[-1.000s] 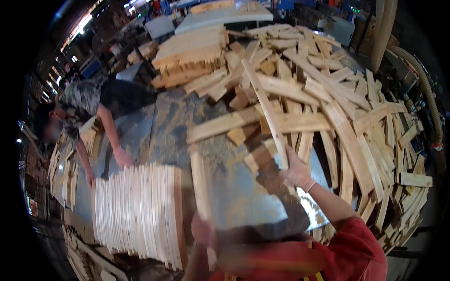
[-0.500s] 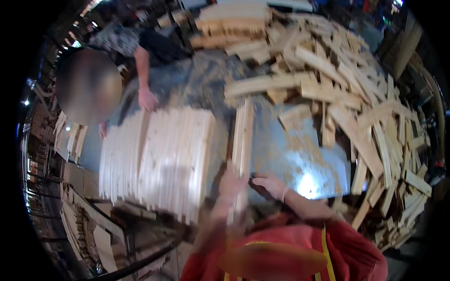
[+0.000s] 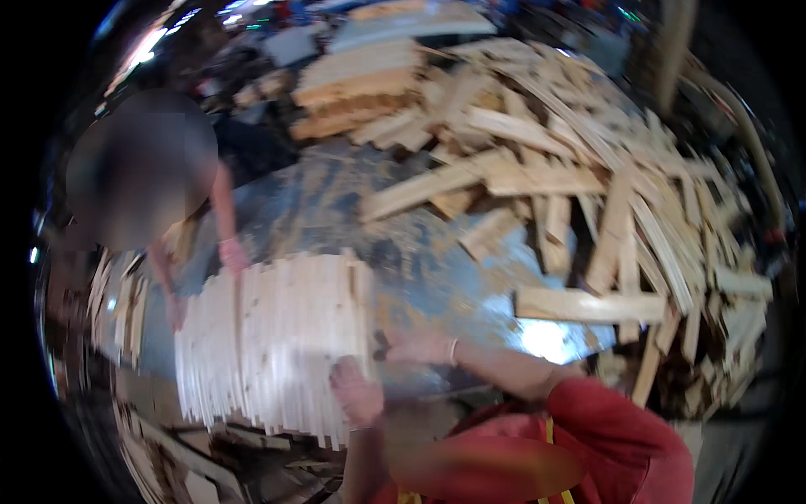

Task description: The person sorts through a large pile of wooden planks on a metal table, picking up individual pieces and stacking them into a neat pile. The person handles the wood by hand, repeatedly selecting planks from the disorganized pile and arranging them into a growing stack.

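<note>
A row of pale wooden strips lies side by side on the table left of centre. My left hand rests on the near end of the row's right side, fingers laid forward over the strips. From the right, my right hand reaches to the outermost strip, its dark-tipped fingers stretched out against or close beside that edge. Motion blur hides the exact contact. Across the row, a co-worker's hand touches the far ends, and their other hand is by the left edge.
Loose boards lie in a large jumbled heap at the right and far right. A single board lies crosswise at the heap's near edge. Stacked boards stand at the back. Sawdust streaks the metal tabletop.
Both my hands have moved left with the wooden strips, which now lie against the row's right side. A board now lies crosswise near the heap. The view has shifted.
</note>
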